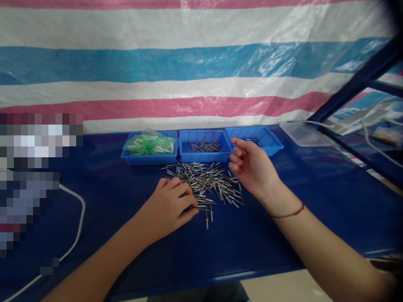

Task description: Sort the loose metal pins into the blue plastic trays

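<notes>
Metal rivets (204,180) lie heaped on the tabletop (239,247) before the middle blue tray (204,157). The left hand (171,203) covers the heap's left edge, thumb and forefinger nearly together beside rivets; whether they pinch one, I cannot tell. The right hand (256,167) is right of the heap, fingers curled, their grip unclear.

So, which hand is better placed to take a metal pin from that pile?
Probably the left hand: it is down at the left edge of the pile. The right hand appears raised, by the right blue bin.
</notes>
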`<action>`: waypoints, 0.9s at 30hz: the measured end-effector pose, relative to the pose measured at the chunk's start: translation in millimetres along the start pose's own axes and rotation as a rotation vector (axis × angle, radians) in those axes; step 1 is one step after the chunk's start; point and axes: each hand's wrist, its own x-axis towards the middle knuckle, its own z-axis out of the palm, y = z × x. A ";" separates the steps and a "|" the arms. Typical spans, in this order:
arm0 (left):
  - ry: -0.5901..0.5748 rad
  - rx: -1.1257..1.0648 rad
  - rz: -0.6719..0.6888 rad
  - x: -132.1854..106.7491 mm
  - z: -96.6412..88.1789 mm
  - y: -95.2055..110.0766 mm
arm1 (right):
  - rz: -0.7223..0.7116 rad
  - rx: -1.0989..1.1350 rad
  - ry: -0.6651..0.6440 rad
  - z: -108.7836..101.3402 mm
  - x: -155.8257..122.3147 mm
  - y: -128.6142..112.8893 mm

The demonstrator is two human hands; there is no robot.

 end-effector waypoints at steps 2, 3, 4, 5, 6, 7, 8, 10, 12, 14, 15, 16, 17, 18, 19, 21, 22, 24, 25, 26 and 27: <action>-0.013 0.065 0.022 1.0 2.3 -0.3 | 0.062 -0.033 -0.058 5.1 -6.7 3.7; -0.011 0.100 0.029 1.6 4.0 -0.2 | 0.088 -0.054 -0.086 6.9 -9.2 5.5; -0.007 0.133 0.036 2.1 6.0 0.0 | 0.106 -0.076 -0.114 8.1 -11.1 7.1; -0.002 0.161 0.040 2.5 8.1 0.0 | 0.115 -0.098 -0.139 8.8 -12.3 8.6; 0.002 0.181 0.042 2.9 9.9 -0.1 | 0.116 -0.121 -0.161 9.0 -13.1 10.1; 0.005 0.194 0.043 3.2 11.4 -0.4 | 0.109 -0.146 -0.182 8.9 -13.6 11.3; 0.012 0.202 0.043 3.5 12.2 -0.8 | 0.095 -0.177 -0.203 8.6 -13.9 12.5; 0.050 0.206 0.038 3.9 11.8 -2.1 | 0.042 -0.288 -0.244 8.1 -14.8 14.4; 0.136 0.181 0.012 4.1 8.5 -3.3 | -0.068 -0.482 -0.324 8.4 -16.6 16.5; 0.253 0.086 -0.054 4.2 3.6 -4.0 | -0.210 -0.685 -0.458 9.4 -19.7 19.7; 0.304 0.011 -0.101 4.3 1.1 -4.0 | -0.267 -0.755 -0.526 10.2 -21.7 22.0; 0.344 -0.072 -0.152 4.4 -1.1 -3.9 | -0.307 -0.793 -0.577 11.1 -23.9 24.6; 0.366 -0.156 -0.204 4.5 -2.8 -3.6 | -0.329 -0.805 -0.606 12.0 -26.2 27.5; 0.374 -0.232 -0.251 4.7 -3.8 -3.2 | -0.340 -0.798 -0.614 12.9 -28.4 30.6; 0.371 -0.297 -0.291 4.9 -4.2 -2.7 | -0.346 -0.786 -0.612 13.7 -30.4 33.7; 0.353 -0.394 -0.346 5.4 -3.1 -1.5 | -0.363 -0.756 -0.589 15.0 -33.4 39.2; 0.344 -0.428 -0.359 5.5 -1.9 -0.9 | -0.365 -0.742 -0.571 15.3 -34.3 41.4; 0.334 -0.468 -0.365 5.6 0.8 -0.2 | -0.360 -0.715 -0.533 15.5 -35.2 44.4; 0.329 -0.478 -0.362 5.4 2.1 0.0 | -0.357 -0.703 -0.522 15.5 -35.3 45.2; 0.325 -0.484 -0.358 5.2 3.1 0.0 | -0.357 -0.694 -0.516 15.3 -35.4 45.7; 0.321 -0.489 -0.354 4.9 3.9 0.0 | -0.360 -0.689 -0.516 15.1 -35.4 45.7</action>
